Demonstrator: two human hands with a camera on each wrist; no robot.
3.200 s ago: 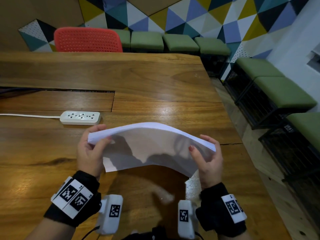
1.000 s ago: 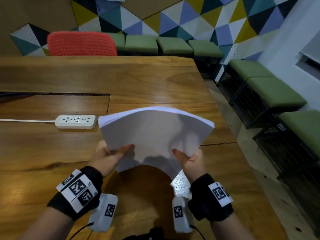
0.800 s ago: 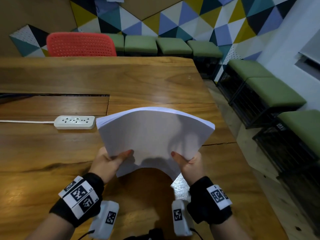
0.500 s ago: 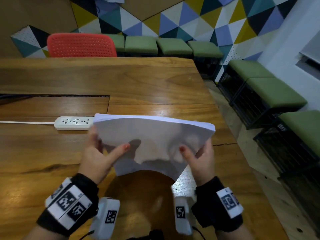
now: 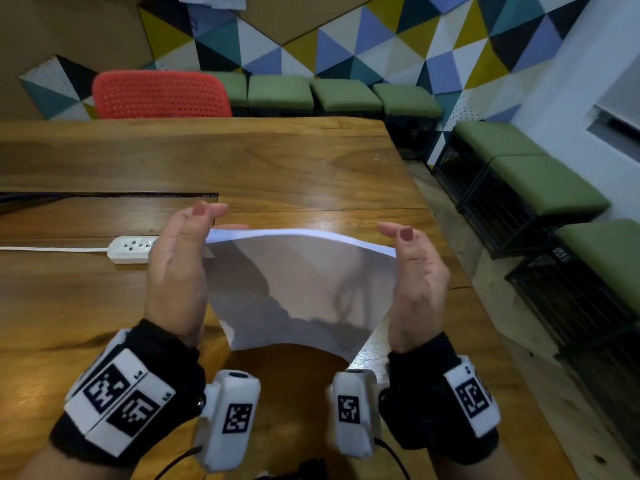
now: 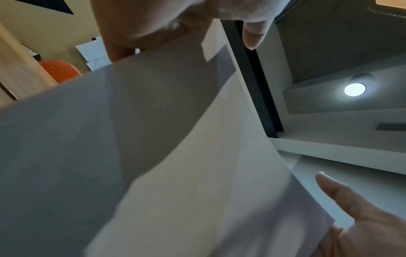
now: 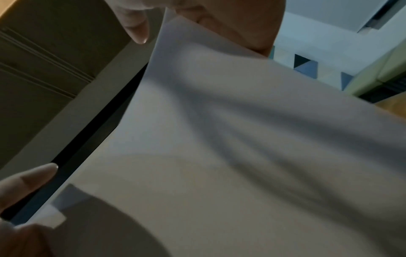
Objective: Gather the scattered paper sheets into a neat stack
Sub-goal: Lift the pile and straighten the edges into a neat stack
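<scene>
A bowed stack of white paper sheets (image 5: 301, 285) stands on its lower edge over the wooden table (image 5: 277, 161), just in front of me. My left hand (image 5: 176, 268) lies flat against the stack's left side edge, thumb up and off the paper. My right hand (image 5: 415, 278) presses the right side edge the same way. In the left wrist view the paper sheets (image 6: 153, 139) fill the frame, with the thumb (image 6: 362, 217) clear of them. In the right wrist view the paper sheets (image 7: 219, 139) run up to fingers (image 7: 230, 22) at their top edge.
A white power strip (image 5: 130, 249) with its cord lies left of my left hand. A long slot (image 5: 104, 195) cuts the table behind it. A red chair (image 5: 161, 95) and green stools (image 5: 346, 95) stand beyond the far edge. The table's right edge drops to the floor.
Both hands slid from the stack's lower front corners up to its side edges. The thumbs came off the front face. The stack's top edge sank lower and bowed.
</scene>
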